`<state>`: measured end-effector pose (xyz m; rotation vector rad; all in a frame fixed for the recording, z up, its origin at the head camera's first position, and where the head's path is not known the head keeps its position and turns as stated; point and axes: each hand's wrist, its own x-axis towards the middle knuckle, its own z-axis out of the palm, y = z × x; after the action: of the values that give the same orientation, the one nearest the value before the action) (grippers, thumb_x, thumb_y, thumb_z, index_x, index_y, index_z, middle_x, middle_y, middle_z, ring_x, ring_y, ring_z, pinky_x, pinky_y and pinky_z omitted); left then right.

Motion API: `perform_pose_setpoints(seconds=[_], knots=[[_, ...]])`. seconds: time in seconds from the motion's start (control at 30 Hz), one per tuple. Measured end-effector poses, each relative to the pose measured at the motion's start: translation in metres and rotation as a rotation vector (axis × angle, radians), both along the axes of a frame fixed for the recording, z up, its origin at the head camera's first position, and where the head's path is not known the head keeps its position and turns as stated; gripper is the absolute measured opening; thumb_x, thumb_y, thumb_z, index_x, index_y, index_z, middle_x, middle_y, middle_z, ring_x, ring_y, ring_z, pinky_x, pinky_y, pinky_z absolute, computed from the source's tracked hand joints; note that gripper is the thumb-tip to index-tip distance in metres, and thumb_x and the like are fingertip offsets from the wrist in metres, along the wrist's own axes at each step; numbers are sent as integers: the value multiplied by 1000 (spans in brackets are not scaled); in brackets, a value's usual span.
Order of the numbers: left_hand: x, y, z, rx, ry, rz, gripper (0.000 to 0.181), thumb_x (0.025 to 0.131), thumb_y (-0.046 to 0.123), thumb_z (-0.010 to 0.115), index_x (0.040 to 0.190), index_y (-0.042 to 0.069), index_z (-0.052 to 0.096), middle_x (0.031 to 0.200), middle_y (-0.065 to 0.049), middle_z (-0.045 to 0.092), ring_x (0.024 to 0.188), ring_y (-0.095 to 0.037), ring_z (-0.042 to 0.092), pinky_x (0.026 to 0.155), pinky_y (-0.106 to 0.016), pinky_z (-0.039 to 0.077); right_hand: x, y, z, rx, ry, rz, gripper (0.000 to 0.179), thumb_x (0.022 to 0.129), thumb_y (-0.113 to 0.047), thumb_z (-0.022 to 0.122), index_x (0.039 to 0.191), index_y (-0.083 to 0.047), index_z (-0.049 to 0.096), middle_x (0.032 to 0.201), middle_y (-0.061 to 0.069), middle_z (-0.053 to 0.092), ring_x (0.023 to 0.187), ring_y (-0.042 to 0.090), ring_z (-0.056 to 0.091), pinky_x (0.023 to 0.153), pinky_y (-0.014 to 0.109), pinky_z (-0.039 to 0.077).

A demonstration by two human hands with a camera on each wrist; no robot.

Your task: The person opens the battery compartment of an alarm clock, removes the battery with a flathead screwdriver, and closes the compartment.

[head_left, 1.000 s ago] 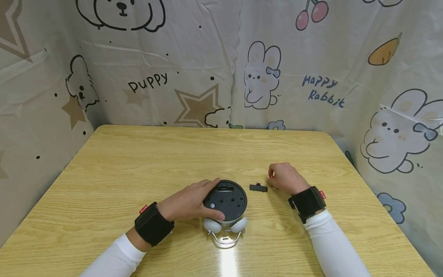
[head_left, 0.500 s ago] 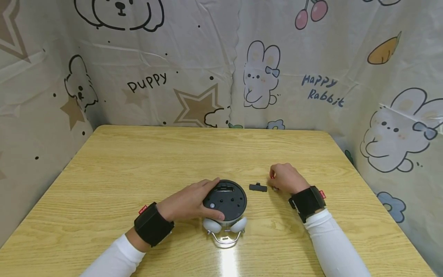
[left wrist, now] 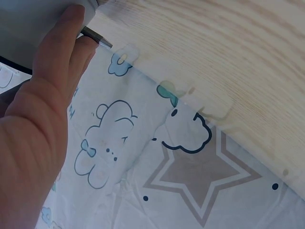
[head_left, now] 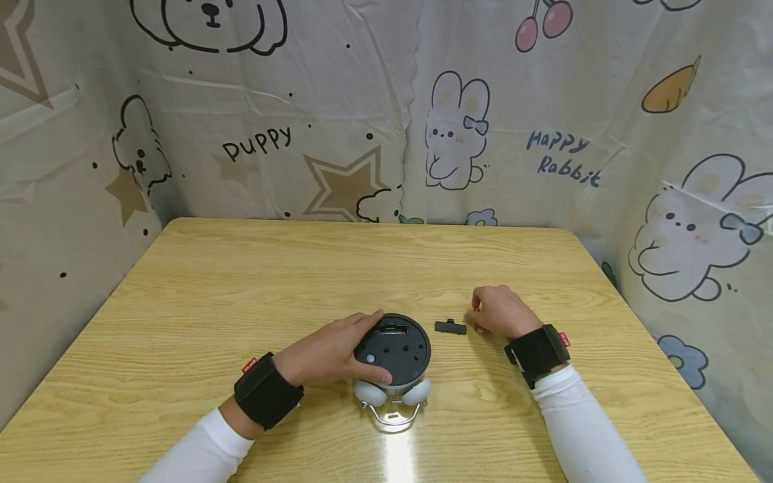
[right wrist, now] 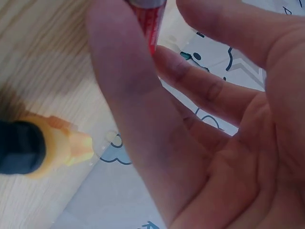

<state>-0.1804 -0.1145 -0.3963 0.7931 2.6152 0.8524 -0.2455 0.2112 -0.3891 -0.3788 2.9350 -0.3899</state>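
Observation:
A twin-bell alarm clock [head_left: 395, 352] lies on the table with its black back up and its bells and wire handle toward me. Its battery slot [head_left: 392, 329] is uncovered. My left hand [head_left: 338, 349] holds the clock's left side, thumb across the lower edge of the back. In the left wrist view, a metal-tipped peg [left wrist: 97, 37] sticks out beside the fingers. My right hand [head_left: 501, 312] pinches a red battery [right wrist: 151, 21] with a silver end, largely hidden by the fingers. Between the clock and this hand lies the small black battery cover [head_left: 450, 327].
In the right wrist view a yellow piece [right wrist: 62, 143] with a black end stands near the thumb. The wooden table [head_left: 272, 268] reaches back to a printed cloth [head_left: 253, 80] that hangs behind it and along both sides.
My right hand's fingers have shifted slightly, and a small shiny bit shows more beneath them. The left hand, clock and battery cover have stayed in place.

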Motion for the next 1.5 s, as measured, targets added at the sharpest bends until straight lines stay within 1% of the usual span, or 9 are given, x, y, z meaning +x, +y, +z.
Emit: perform_pose_setpoints(seconds=[0.27,0.5,0.9,1.13,1.33,1.4,1.5], knots=[[0,0,0,0,1,-1,114,80,68,79,163,8,30,158,-18,47,145,-36,49,115,-53,45,1,-2,4,2,-28,-22,31,100,-30,68,108,0,70,64,0,67,57,13,55,57,26,39],[0,-1,0,-1,-8,1,114,80,68,79,164,8,29,159,-17,47,146,-36,49,115,-54,44,3,-4,7,-6,-36,-33,33,101,-32,66,111,0,69,64,-1,68,56,13,54,56,27,38],[0,0,0,-2,-10,6,114,80,68,79,164,9,30,159,-17,46,146,-35,48,115,-54,44,7,-7,10,-14,52,-23,30,100,-31,68,108,-2,71,59,-2,63,51,11,52,54,27,38],[0,0,0,-6,-4,6,114,80,68,79,164,9,30,159,-17,47,146,-35,49,115,-53,44,9,-11,12,-14,74,-14,30,100,-31,68,109,-2,71,56,-3,63,49,11,54,55,26,40],[0,0,0,-5,-13,6,114,79,67,80,164,10,30,160,-16,46,146,-34,48,116,-53,44,12,-18,15,-44,82,11,30,100,-31,68,110,-2,71,55,-1,61,47,11,55,52,26,40],[0,-1,0,-7,-13,5,114,79,68,80,164,10,30,160,-15,46,146,-34,48,116,-53,44,14,-20,17,-47,93,20,31,100,-31,69,110,-2,71,56,0,61,46,11,54,51,26,40],[0,-1,0,-11,-12,6,114,79,68,80,164,11,29,161,-15,46,147,-34,48,116,-53,44,16,-24,20,-52,125,39,30,99,-30,69,110,-2,73,62,0,64,47,10,54,52,26,42]])
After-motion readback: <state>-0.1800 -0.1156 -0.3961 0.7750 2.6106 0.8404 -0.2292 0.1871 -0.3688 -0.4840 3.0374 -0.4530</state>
